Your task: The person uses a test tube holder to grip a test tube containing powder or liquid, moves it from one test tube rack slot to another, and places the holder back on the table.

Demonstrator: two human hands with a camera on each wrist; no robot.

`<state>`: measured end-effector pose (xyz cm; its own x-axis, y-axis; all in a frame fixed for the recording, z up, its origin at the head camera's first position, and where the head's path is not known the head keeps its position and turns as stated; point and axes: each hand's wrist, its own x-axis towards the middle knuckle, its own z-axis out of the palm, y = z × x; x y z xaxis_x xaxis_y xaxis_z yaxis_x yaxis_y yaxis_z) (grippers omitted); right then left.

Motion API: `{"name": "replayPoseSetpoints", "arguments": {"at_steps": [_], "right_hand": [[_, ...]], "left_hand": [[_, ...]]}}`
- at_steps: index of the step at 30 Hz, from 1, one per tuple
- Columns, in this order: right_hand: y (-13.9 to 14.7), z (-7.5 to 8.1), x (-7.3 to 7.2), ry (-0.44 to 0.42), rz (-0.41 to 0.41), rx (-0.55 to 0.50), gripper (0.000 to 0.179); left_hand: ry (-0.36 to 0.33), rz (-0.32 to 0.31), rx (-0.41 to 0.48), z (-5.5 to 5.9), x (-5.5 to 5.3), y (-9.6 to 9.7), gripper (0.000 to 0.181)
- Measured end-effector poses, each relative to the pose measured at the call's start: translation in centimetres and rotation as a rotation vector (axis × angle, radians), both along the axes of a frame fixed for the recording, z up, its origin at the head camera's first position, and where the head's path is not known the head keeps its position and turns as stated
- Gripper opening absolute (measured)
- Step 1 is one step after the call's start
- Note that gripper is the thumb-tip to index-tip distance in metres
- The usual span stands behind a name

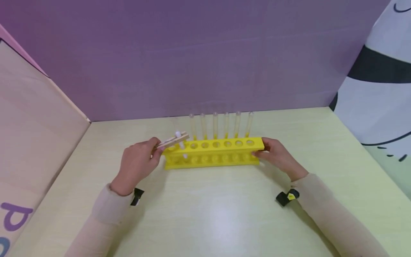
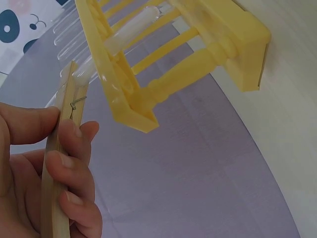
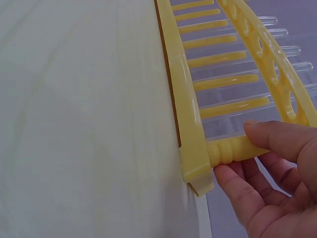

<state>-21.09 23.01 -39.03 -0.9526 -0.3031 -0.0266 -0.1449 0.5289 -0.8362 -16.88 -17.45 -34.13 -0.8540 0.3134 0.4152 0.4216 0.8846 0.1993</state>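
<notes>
- Two hands are at work; the left hand [image 1: 138, 160] grips a wooden tube clamp [image 2: 55, 218], thumb on one side and fingers curled round the other. Holding it well back probably keeps the fingers clear of the glass.
- Just ahead of the left fingertips, a metal spring [image 2: 73, 106] sits at the clamp's wooden arms, presumably to draw them together.
- Beyond the spring, at the clamp's far end, the arms flank the upper part of a whitish tube [image 2: 133, 30]. It runs down through the upper plate and leans slightly in the head view; whether its rounded bottom rests on the base, I cannot tell.
- Spanning the space between both grips is the yellow rack [image 1: 221, 151], standing on the tabletop [image 1: 208, 214], its row of holes facing up to take tubes.
- At the rack's opposite end from the clamp, the right hand [image 1: 279, 155] pinches the end post [image 3: 233, 149] between thumb and fingers, seemingly to steady the rack against the pull or push of the left.
- Past both grips, on the rack's far side, six clear tubes [image 1: 215, 125] stand with rounded ends up over yellow pegs [image 3: 218, 59]; that upturned placement would suit draining.
- Nearer the person than either grip, a black band [image 1: 283, 199] shows at the right cuff, probably for the wrist camera.
- Farthest from the grips, a purple backdrop [image 1: 205, 64] rises behind the tabletop.
</notes>
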Motion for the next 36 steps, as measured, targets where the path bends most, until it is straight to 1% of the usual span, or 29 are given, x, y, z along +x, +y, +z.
{"name": "replayPoseSetpoints", "arguments": {"at_steps": [6, 13, 17, 26, 36], "right_hand": [[-0.03, 0.06, 0.09, -0.008, -0.001, 0.0, 0.041], [-0.05, -0.1, 0.16, 0.01, 0.002, -0.008, 0.042], [0.01, -0.06, 0.16, 0.001, -0.003, 0.002, 0.042], [0.17, -0.13, 0.07, -0.007, -0.008, 0.019, 0.042], [0.01, 0.23, 0.45, -0.008, -0.011, 0.013, 0.044]], "left_hand": [[-0.004, -0.004, 0.005, -0.11, 0.05, -0.02, 0.015], [-0.013, -0.004, 0.005, -0.16, 0.1, 0.02, 0.015], [-0.016, -0.005, 0.002, -0.18, 0.1, 0.11, 0.015], [-0.032, 0.009, -0.008, -0.24, 0.07, 0.32, 0.016], [-0.002, -0.011, -0.012, -0.52, -0.01, 0.32, 0.015]]}}
